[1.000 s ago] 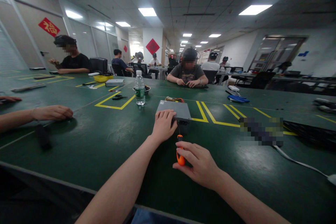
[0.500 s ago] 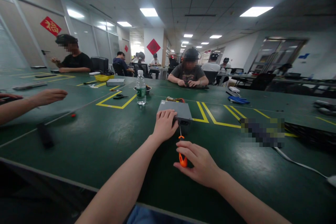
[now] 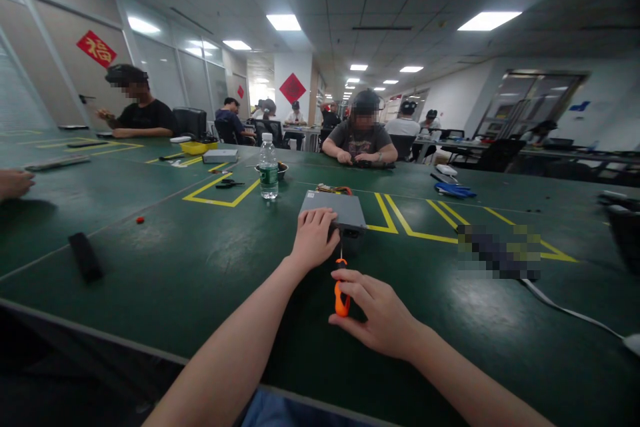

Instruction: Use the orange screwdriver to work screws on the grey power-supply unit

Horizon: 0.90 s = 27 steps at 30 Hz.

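Observation:
A grey metal computer power supply (image 3: 349, 209) sits on the green table in front of me, its socket side facing me and its coloured cables (image 3: 336, 189) at the far side. My left hand (image 3: 314, 237) is closed over its near left part, fingers on top and thumb at the front edge. In my right hand (image 3: 377, 313), an orange and black screwdriver (image 3: 342, 300) is held by its handle between thumb and fingers. Its thin shaft points away from me at the near face of the power supply. Where the tip meets it cannot be made out.
Left of the power supply stand a water bottle (image 3: 269, 170) and a bowl (image 3: 281, 171). A black block (image 3: 85, 257) and a small red piece (image 3: 140, 220) lie farther left. Rightward are blue gloves (image 3: 454, 190) and a white cable (image 3: 565, 310). Another person's hand (image 3: 16, 184) shows at left.
The screwdriver handle has shifted slightly left and turned in my right hand. My left hand stays on the power supply. At the left, a neighbour's hand has drawn back toward the frame edge.

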### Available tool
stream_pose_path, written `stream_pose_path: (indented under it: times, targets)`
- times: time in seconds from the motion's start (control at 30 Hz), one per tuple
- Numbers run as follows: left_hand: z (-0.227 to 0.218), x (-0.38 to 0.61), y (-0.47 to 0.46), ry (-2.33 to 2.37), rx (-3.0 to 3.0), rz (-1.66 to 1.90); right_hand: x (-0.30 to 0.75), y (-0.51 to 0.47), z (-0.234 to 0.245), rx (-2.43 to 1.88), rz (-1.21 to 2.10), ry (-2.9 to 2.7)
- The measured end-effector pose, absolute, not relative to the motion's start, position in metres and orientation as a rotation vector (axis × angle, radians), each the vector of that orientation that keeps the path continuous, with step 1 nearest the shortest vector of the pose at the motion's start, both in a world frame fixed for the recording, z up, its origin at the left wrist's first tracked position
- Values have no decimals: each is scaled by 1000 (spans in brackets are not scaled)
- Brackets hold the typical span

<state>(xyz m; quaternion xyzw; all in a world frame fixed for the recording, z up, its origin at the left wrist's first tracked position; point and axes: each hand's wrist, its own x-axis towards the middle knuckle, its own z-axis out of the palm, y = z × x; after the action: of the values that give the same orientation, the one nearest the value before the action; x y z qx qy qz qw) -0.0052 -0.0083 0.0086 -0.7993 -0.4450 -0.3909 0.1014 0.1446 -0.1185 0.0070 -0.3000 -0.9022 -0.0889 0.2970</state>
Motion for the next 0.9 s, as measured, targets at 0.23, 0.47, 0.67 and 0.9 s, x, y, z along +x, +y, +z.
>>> stream_pose_path:
  times: [0.23,0.47,0.67,0.9]
  targets:
    - [9,-6,-8,-1303,-2366,-1150,147,-121,11,-841,-203,-2484]
    - [9,-6,-9,-1313,-2365,-1144,145,-121,12,-790,-217,-2496]
    - [9,-6,-8,-1317,-2355,-1149,144,-120,12,-803,-237,-2506]
    - [8,-6,-8,-1305,-2350,-1156,144,-117,6,-810,-194,-2498]
